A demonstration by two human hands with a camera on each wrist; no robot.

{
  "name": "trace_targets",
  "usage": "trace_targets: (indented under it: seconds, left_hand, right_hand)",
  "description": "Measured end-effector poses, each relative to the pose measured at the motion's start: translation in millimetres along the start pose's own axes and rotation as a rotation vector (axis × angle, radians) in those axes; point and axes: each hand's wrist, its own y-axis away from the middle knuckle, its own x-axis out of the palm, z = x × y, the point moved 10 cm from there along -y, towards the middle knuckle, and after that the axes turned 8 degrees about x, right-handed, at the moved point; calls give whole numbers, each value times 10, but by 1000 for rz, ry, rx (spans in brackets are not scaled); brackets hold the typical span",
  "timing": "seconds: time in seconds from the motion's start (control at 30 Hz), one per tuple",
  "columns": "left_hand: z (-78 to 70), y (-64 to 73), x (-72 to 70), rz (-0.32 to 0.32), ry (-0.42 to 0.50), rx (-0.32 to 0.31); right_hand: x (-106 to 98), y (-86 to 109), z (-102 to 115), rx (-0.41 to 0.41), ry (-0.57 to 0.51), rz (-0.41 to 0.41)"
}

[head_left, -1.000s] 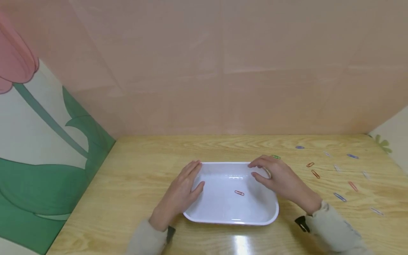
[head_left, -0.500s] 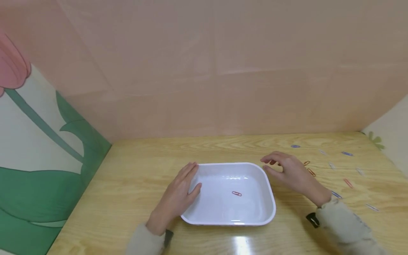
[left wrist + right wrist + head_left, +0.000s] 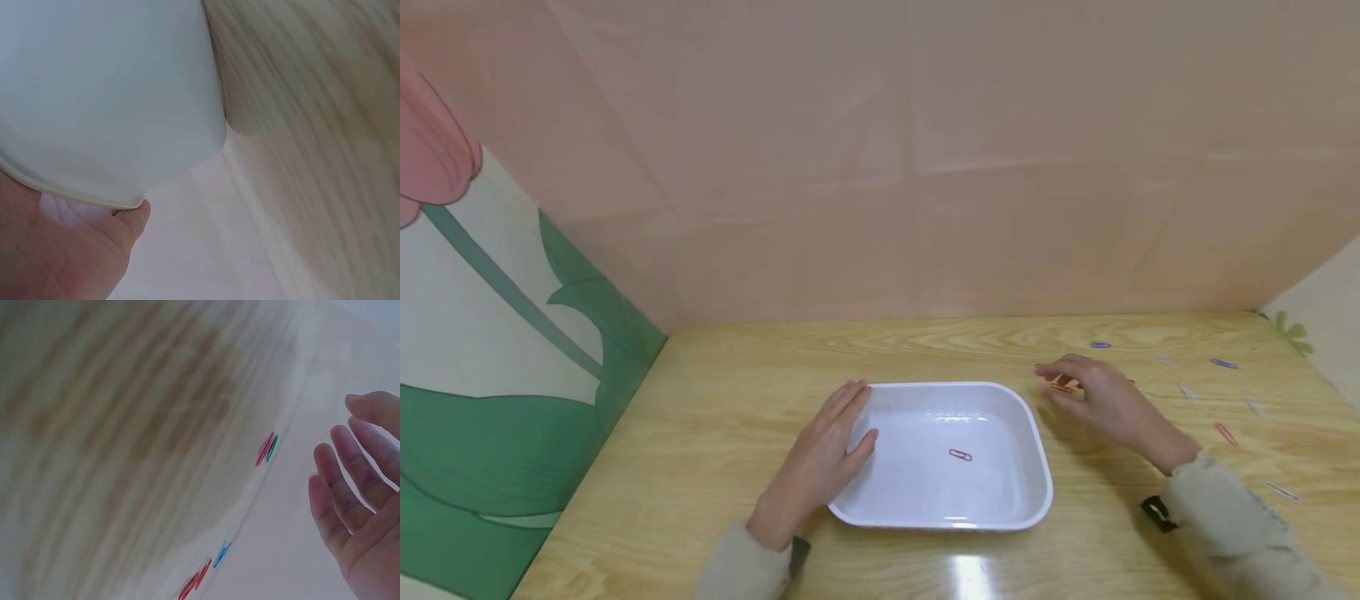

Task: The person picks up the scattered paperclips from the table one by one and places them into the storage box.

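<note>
While left hand [image 3: 822, 450] rests on left rim of white tray [image 3: 910, 496], fingers straight, clasping nothing, I see right hand [image 3: 1097, 396] over wooden table [image 3: 737, 358], thumb and fingers apart, holding nothing, near red paper clip [image 3: 1062, 388]. Second red paper clip [image 3: 960, 455] lies inside tray. More paper clips [image 3: 1224, 363] scattered right.

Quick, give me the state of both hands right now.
Left hand: open, resting against the rim of the white tray.
Right hand: open, holding nothing, near a red paper clip.

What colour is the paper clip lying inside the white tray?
Red; the paper clip shows best in the head view.
</note>
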Motion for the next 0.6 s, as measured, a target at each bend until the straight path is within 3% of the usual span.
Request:
trace_targets:
  seconds: [0.37,0.6]
  left_hand:
    - [-3,-6,0,-14,5,14]
    - [6,-3,14,-5,9,6]
  right_hand:
    - [105,-31,-263,108,100,169]
    - [169,-28,-346,113,134,198]
